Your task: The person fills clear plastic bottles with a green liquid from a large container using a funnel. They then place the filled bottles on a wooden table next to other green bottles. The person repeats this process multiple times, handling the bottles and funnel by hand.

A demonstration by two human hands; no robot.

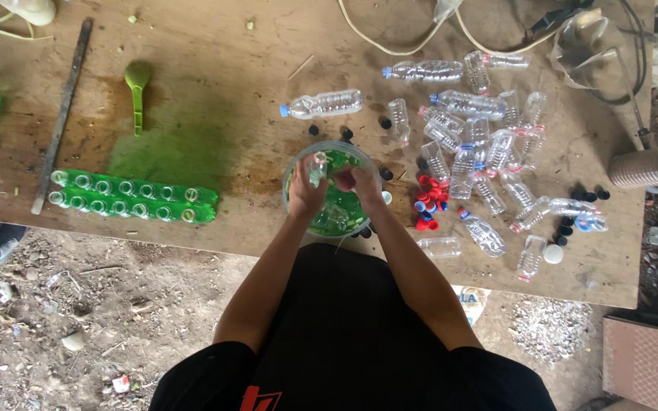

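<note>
The left hand [306, 194] had its grip closed around a small clear bottle [316, 167], held just above the bowl of green liquid [334, 207] at the desk's near edge. The right hand [363, 185] was pinched at the bottle's side; what it held could not be told. The likely risk was a spill: the bowl overhung the edge, and a tilted bottle could slop green liquid onto the desk [215, 114].
</note>
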